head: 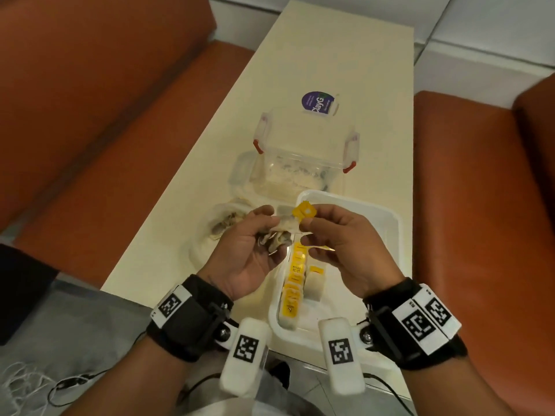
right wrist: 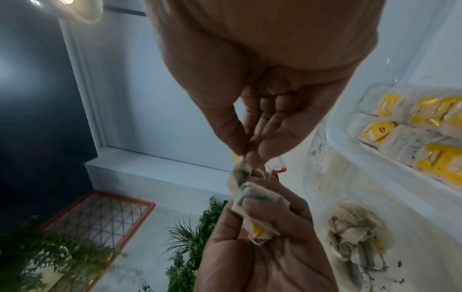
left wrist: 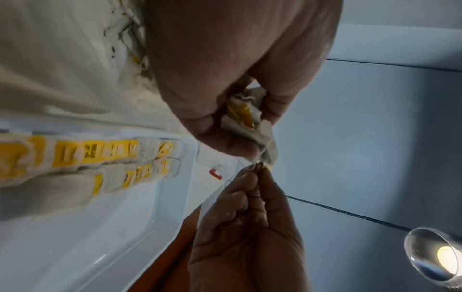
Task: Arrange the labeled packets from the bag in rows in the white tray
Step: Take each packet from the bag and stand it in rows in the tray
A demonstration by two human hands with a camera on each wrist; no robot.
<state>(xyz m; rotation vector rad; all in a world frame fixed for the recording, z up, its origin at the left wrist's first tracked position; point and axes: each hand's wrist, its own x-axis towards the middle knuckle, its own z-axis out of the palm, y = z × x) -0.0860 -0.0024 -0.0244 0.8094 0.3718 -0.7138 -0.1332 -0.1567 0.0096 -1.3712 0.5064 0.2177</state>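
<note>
Both hands hover together over the near-left edge of the white tray (head: 393, 223). My left hand (head: 255, 244) grips a small bunch of crumpled tea-bag packets (left wrist: 246, 116) with yellow labels. My right hand (head: 327, 235) pinches the end of one packet (right wrist: 240, 173) from that bunch, with its yellow label (head: 304, 212) standing above the fingers. Two rows of yellow-labeled packets (head: 295, 280) lie along the tray's left side; the left row is longer. The clear plastic bag (head: 214, 232) with more packets lies left of the tray, partly hidden by my left hand.
A clear storage box (head: 303, 151) with red latches stands just beyond the tray, a purple-labeled lid (head: 318, 102) behind it. The narrow cream table (head: 300, 49) runs away from me between orange seats (head: 465, 190). The tray's right half is bare.
</note>
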